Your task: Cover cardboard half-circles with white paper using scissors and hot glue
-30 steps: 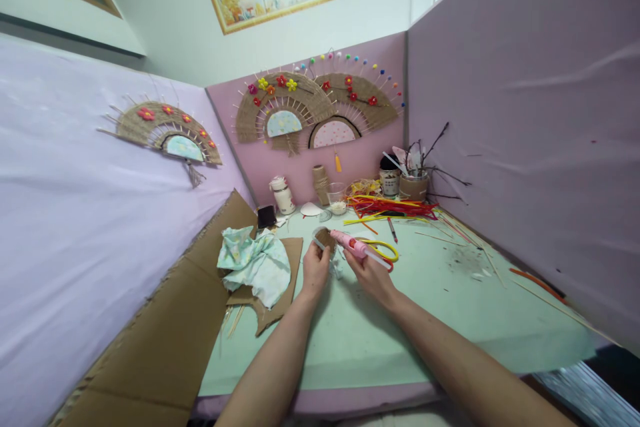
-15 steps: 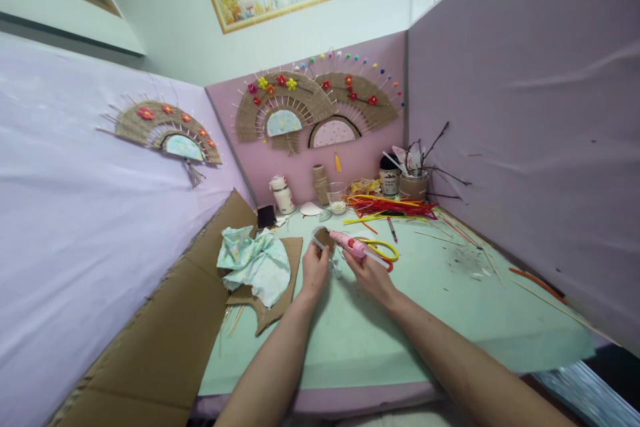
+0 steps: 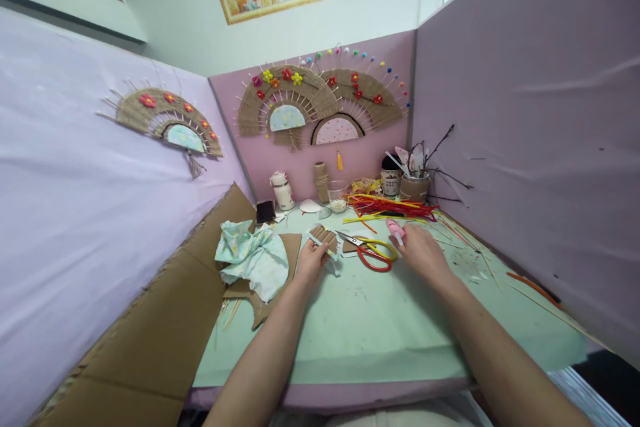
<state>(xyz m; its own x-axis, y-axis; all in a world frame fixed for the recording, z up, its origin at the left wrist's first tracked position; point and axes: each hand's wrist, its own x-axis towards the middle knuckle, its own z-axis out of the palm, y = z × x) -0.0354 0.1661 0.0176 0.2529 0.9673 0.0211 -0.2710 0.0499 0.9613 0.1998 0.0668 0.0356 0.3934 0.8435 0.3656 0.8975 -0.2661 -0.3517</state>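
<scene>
In my left hand (image 3: 311, 261) is a small cardboard piece (image 3: 326, 237) with pale fabric hanging along its edge, held above the table. My right hand (image 3: 424, 250) grips a pink glue gun (image 3: 395, 229) farther right, apart from the cardboard. Between the two hands lie scissors (image 3: 376, 256) with one yellow and one red handle, their blades pointing left. Another brown cardboard piece (image 3: 351, 245) with a pale border rests partly under the blades.
Crumpled floral fabric (image 3: 257, 257) covers a cardboard sheet (image 3: 293, 248) on the left. Red and yellow pipe cleaners (image 3: 400, 207) lie behind my hands, near a twine roll (image 3: 321, 181), a plastic cup (image 3: 338, 199) and a white bottle (image 3: 283, 191). A large cardboard panel (image 3: 150, 327) borders the left side.
My right hand has carried the glue gun away from the cardboard to the right, uncovering the scissors. My left hand stays near the same place with the cardboard.
</scene>
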